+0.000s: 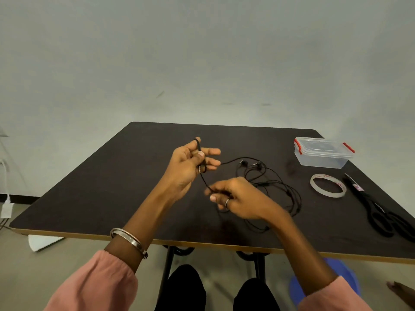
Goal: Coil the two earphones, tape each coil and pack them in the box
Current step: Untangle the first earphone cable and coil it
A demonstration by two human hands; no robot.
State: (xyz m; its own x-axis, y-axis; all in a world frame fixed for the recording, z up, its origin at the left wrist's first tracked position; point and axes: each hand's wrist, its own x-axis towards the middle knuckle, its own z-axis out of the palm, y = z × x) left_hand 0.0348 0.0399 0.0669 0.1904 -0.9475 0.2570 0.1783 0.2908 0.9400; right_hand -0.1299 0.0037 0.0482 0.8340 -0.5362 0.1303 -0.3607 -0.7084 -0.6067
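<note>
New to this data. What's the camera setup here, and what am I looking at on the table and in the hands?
There is no robot: one wide-angle camera on a person's head looks down at their two bare hands. The left hand holds the plug end of a black earphone cable, looped around its fingers. The right hand pinches the same cable lower down. More loose earphone cable lies tangled on the dark table. To the right sit a closed clear box with red clips, a tape roll and black scissors.

Left hand (188,167) is raised palm-up, fingers spread, thumb pressed against the index finger. Right hand (238,197) sits lower and nearer, knuckles up, fingertips pinched together, pointing left.
</note>
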